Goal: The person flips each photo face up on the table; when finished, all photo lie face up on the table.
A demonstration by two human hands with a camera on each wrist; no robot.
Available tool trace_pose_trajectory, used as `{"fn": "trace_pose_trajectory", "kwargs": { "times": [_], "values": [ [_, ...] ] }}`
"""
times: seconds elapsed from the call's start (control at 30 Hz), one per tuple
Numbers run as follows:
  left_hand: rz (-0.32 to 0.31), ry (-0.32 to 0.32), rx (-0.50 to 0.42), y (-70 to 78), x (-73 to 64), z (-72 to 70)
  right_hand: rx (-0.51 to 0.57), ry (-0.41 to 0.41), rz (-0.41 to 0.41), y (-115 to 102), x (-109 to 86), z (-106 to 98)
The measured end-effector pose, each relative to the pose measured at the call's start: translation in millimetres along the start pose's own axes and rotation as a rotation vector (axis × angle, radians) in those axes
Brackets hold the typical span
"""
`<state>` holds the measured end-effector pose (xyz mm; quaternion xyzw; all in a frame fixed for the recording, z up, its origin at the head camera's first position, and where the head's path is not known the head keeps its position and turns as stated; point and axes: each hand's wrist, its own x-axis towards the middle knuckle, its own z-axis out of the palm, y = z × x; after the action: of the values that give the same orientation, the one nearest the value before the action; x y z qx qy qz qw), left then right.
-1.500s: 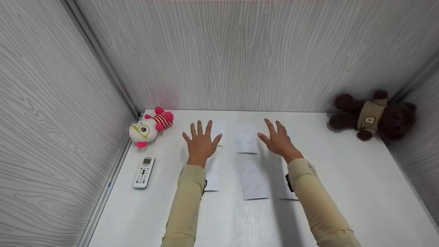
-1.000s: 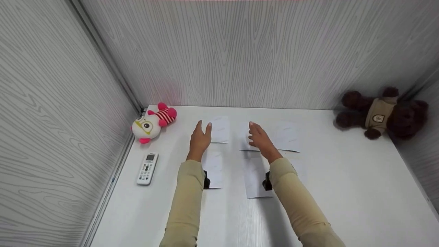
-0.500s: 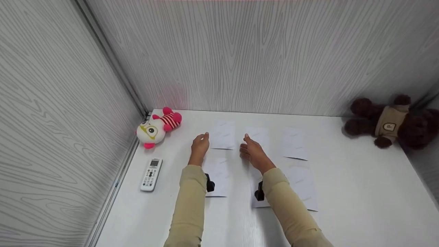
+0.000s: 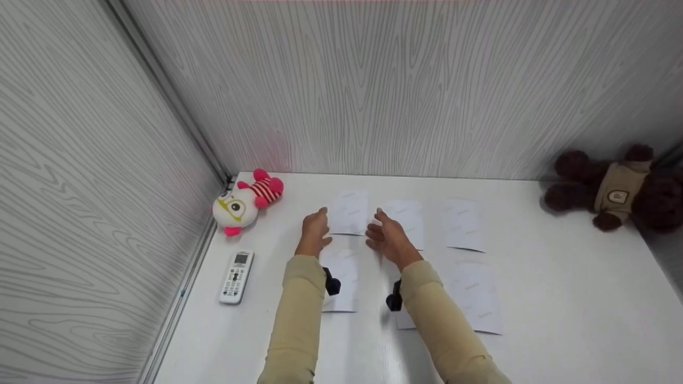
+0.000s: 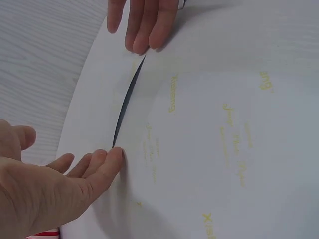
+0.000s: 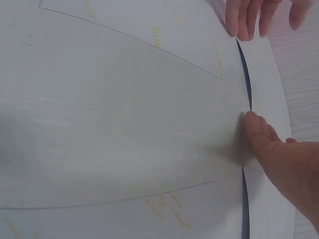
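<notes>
Several white paper sheets with faint yellow printing lie in two rows on the white table. My left hand (image 4: 315,232) is beside the left edge of the back-left sheet (image 4: 348,213). In the left wrist view, its fingertips are right at a sheet's dark, slightly raised edge. My right hand (image 4: 392,240) reaches in from the other side, between that sheet and the back-middle sheet (image 4: 410,218), part of which it covers. Both hands have extended, relaxed fingers and face each other, holding nothing. My right forearm hides much of the front-middle sheet (image 4: 404,321).
A back-right sheet (image 4: 463,224), a front-right sheet (image 4: 475,298) and a front-left sheet (image 4: 344,282) lie around. On the left are a white remote control (image 4: 236,277) and a pink-and-white plush toy (image 4: 235,210). A brown teddy bear (image 4: 619,194) lies back right; grained wall panels enclose the table.
Both hands were spread over the sheets, then turned palms inward and came down toward the back-left sheet. The right hand has moved left, uncovering the right-hand sheets. The camera view has shifted slightly.
</notes>
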<state>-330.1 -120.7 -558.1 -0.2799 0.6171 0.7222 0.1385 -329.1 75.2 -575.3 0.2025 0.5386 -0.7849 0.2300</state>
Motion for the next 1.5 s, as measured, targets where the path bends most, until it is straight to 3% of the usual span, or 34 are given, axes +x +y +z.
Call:
{"fn": "trace_pose_trajectory", "kwargs": {
  "times": [0.4,0.7,0.9,1.27,1.5],
  "values": [
    [-0.057,-0.012,0.014,-1.3,1.5,0.1,0.029,-0.005,0.018,0,3.8,1],
    [0.002,0.045,0.081,0.0,2.6,5.0,-0.052,0.027,0.025,-2,5.3,5],
    [0.045,0.113,0.155,-0.7,0.8,5.4,-0.207,0.052,0.006,-1,6.4,7],
    [0.004,-0.012,0.091,-2.3,-4.9,7.5,-0.373,0.108,-0.032,-1,4.1,6],
    [0.034,-0.057,0.04,0.4,-6.9,14.0,-0.343,0.079,-0.088,-8,-0.1,2]
  ]
}}
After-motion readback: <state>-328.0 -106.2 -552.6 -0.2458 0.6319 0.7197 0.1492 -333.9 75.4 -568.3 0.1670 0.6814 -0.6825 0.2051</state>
